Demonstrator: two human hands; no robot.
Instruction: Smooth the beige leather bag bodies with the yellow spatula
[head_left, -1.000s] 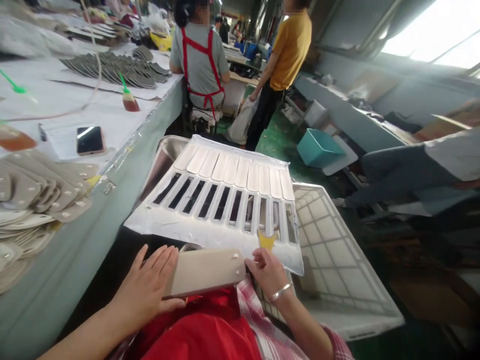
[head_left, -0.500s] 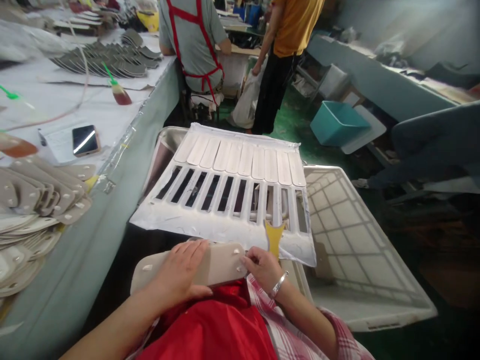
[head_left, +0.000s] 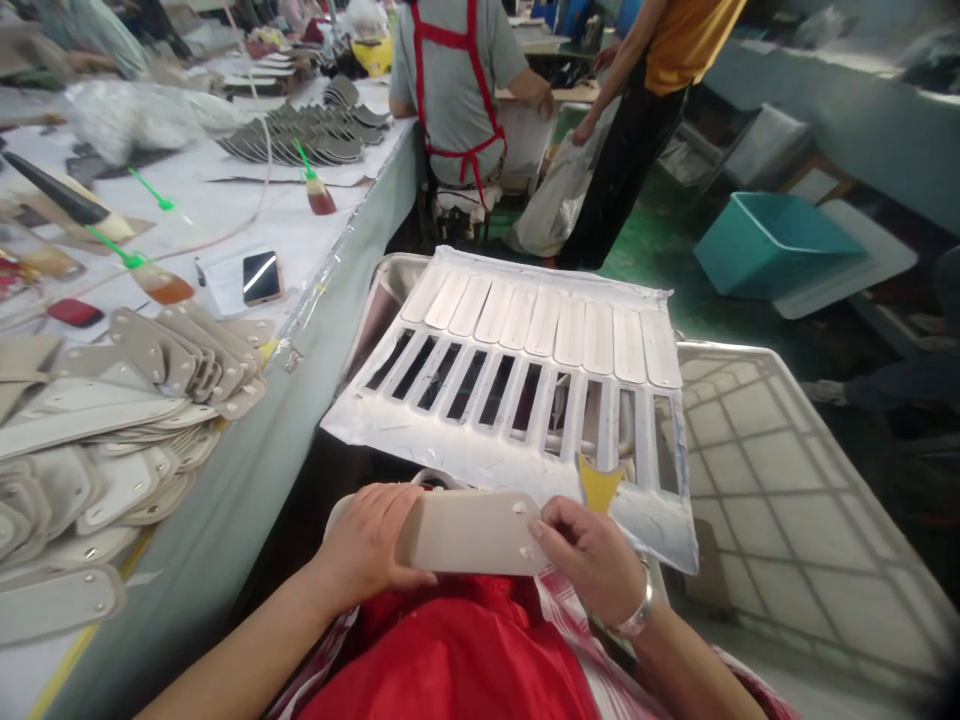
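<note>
A flat beige panel (head_left: 469,532) with rounded ends and small white tabs at its right end lies across my lap, over a red apron (head_left: 450,650). My left hand (head_left: 371,540) grips its left part, thumb along the lower edge, covering much of that end. At the right end, my right hand (head_left: 589,560) has its fingers curled in, with thumb and forefinger at the panel's edge beside the tabs. Just beyond stands a white slotted board (head_left: 450,435), bearing a row of pale oblong strips (head_left: 536,320) along its upper half. A yellow forked piece (head_left: 600,487) sits at its near edge.
On the left table are piles of beige panels (head_left: 112,480), a phone (head_left: 261,278), green-tipped bottles (head_left: 161,283) and grey curved pieces (head_left: 300,135). A white crate (head_left: 750,420) stands right, a teal bin (head_left: 772,245) farther back. Two people (head_left: 457,90) are ahead.
The view has swung left, so the scene sits farther right and more of the table shows. My left hand still holds the panel; my right hand stays at its right end.
</note>
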